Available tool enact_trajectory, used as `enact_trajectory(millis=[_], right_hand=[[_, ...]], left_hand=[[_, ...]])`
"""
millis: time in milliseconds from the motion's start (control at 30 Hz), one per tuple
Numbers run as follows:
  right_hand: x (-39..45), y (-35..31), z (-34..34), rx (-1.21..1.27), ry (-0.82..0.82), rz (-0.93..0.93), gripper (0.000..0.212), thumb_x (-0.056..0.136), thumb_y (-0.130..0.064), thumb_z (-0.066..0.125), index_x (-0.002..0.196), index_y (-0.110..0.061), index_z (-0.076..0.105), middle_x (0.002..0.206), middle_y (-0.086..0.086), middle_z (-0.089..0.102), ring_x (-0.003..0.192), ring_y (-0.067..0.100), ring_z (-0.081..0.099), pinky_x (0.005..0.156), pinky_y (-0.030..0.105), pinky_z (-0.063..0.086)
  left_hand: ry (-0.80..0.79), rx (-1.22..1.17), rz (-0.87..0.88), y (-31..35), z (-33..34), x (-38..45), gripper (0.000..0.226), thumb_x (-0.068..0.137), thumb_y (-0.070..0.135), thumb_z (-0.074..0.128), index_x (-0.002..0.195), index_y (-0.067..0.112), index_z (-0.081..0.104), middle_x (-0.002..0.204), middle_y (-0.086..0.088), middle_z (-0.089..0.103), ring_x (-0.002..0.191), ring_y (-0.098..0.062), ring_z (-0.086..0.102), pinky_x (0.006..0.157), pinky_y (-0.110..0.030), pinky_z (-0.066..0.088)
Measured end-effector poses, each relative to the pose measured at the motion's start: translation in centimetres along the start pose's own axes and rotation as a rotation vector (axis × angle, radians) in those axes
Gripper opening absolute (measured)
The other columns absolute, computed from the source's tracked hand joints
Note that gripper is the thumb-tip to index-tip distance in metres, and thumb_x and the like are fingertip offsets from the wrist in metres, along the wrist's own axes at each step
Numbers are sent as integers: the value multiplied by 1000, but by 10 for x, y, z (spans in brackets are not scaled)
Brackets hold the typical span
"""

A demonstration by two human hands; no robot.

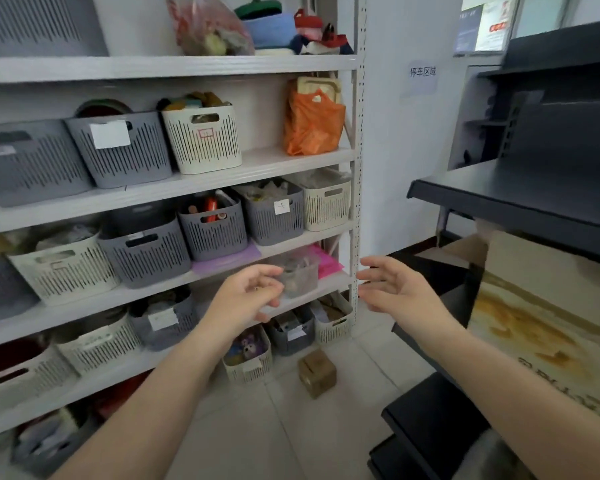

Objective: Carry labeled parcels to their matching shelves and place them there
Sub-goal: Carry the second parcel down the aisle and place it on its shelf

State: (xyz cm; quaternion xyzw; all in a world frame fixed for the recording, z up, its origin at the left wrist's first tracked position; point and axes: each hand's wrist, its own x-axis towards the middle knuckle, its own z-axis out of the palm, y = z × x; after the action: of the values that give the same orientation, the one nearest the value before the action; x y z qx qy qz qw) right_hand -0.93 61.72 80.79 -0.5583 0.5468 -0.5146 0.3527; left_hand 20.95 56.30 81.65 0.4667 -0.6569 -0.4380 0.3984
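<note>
Both my hands are stretched out in front of me, holding nothing. My left hand (248,296) has its fingers loosely curled and apart, in front of a clear plastic box (300,275) on the white shelf unit (174,188). My right hand (397,287) is open, fingers spread, just right of the shelf's upright post. A small brown cardboard parcel (316,373) lies on the tiled floor below and between my hands. A large cardboard box (541,306) sits under the dark shelf (520,202) on the right.
The white shelves carry several grey and cream slotted baskets (201,140) with paper labels, an orange plastic bag (312,123) and pink sheets (326,263). More baskets (248,362) stand on the floor by the shelf. Dark low steps (430,431) are at lower right.
</note>
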Motion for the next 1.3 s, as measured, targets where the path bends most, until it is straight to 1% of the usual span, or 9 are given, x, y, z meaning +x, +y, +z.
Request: enact_trajectory(millis=[167,300,433,667,833,900,1033,1167,1300], right_hand=[[46,16,14,13,5,50,38,81,-8,64,107,-33,53,102,-11,63,94,6,62,76,22,50],[90,31,17,65,-6,60,34,82,-4,63,96,-34,56,101,-6,65,89,9,63,71,22,51],[138,44,19,109,-22,93,35,82,-1,61,95,-32,57,103,-2,65,91,13,63,71,23,51],[198,70,27,133,-39,162,38,82,-1,62,114,-20,57,104,-1,65,89,14,63,72,25,52],[228,89,47,145,-54,209,34,81,-2,64,101,-29,58,101,-2,65,91,17,63,75,29,53],[237,96,56,161,-59,235,33,82,-2,63,100,-29,58,100,-3,65,94,19,62,76,31,54],[254,102,75,195,-24,273,34,82,1,61,108,-20,58,99,-1,64,95,20,61,78,32,53],[272,105,100,186,21,301,35,82,0,61,111,-20,57,103,2,65,96,20,61,82,35,53],[288,110,129,221,95,333,37,82,0,61,114,-17,56,100,1,64,89,17,61,82,36,52]], left_hand=[[-3,13,-33,-21,-13,42,19,87,12,56,93,30,61,89,0,64,81,-16,63,69,-33,53],[-11,15,-40,-33,-16,87,20,88,11,56,91,31,61,92,-2,64,79,-17,62,63,-29,53],[-8,33,-56,-43,-17,131,22,88,12,57,89,34,60,94,-1,66,79,-16,64,64,-29,53],[-18,41,-85,-60,-16,183,18,89,11,55,95,27,59,89,0,63,76,-16,61,66,-31,51],[-19,28,-118,-76,-28,209,20,88,11,55,91,31,59,92,-2,65,77,-18,61,68,-34,51],[-18,19,-131,-83,-35,221,21,88,11,55,91,31,59,93,-1,65,77,-18,61,67,-33,51],[-49,6,-154,-100,-48,243,20,88,10,55,93,29,60,94,-2,65,77,-17,62,68,-33,51],[-107,8,-166,-119,-67,267,18,88,13,55,95,29,61,98,-3,66,77,-15,64,67,-30,52],[-181,43,-162,-137,-94,296,18,87,18,57,99,29,62,102,-3,68,81,-15,66,72,-33,54]])
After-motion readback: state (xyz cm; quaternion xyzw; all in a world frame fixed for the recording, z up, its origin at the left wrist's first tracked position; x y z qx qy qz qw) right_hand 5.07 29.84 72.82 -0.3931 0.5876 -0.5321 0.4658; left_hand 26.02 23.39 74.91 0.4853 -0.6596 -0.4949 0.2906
